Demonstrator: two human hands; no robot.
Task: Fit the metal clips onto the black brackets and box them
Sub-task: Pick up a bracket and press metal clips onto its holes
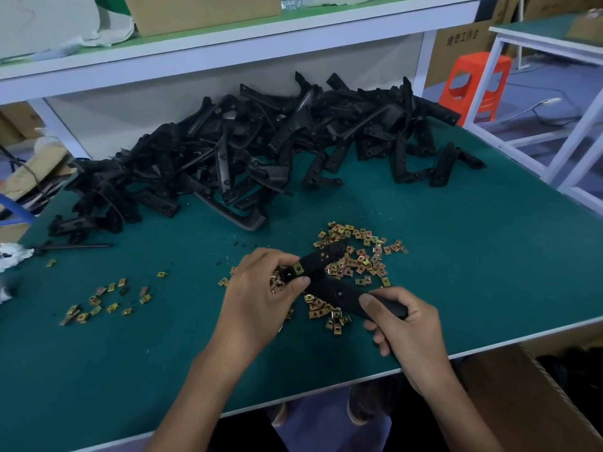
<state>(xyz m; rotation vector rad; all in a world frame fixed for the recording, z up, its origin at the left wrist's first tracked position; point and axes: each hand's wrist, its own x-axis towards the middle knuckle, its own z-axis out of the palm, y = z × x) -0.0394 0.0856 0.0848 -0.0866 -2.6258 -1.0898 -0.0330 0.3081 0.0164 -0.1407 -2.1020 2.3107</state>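
Both bare forearms extend over the near edge of the green-topped table (456, 256) and angle toward each other. The left hand (261, 288), knuckles up, pinches one end of a long black plastic bracket (337, 293) between thumb and curled fingers. The right hand (404, 324) wraps round the opposite end, thumb lying on top.

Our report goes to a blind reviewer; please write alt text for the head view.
A left hand holds a black bracket beside a metal clip on it, the right hand grips its other end, above loose clips on a green table. More brackets lie heaped behind.
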